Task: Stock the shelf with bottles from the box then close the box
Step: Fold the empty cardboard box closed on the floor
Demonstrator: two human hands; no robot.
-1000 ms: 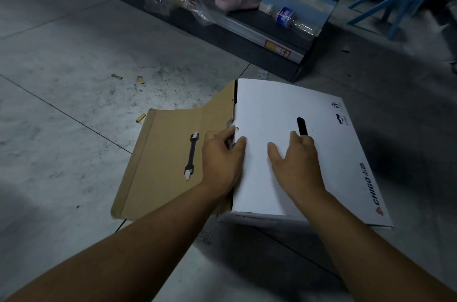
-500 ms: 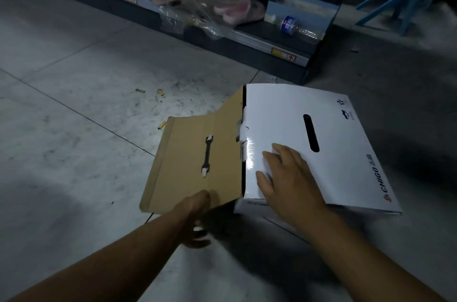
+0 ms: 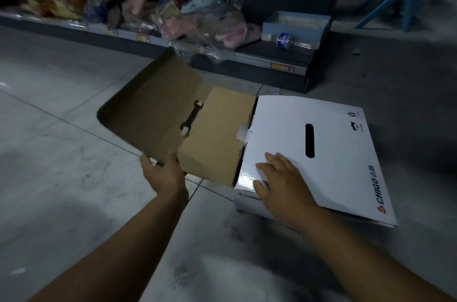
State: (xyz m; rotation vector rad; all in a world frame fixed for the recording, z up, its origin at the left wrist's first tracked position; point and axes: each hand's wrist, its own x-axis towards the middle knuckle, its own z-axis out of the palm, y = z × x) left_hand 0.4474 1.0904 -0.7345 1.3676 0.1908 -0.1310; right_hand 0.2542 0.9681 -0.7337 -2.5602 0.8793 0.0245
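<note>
Your left hand [image 3: 164,174] grips the brown flap [image 3: 153,114] by its near edge: swing it over squarely. Your right hand [image 3: 284,185], fingers flat, presses the white flap [image 3: 329,173]; slide clear in time.

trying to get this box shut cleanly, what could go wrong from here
1. The left hand grips the brown flap only at its near edge, and the flap is bent along a crease through its slot, so it may buckle instead of swinging over.
2. The right hand lies flat on the white flap near the seam, so the brown flap could land on that hand or catch on the white flap's edge.
</note>
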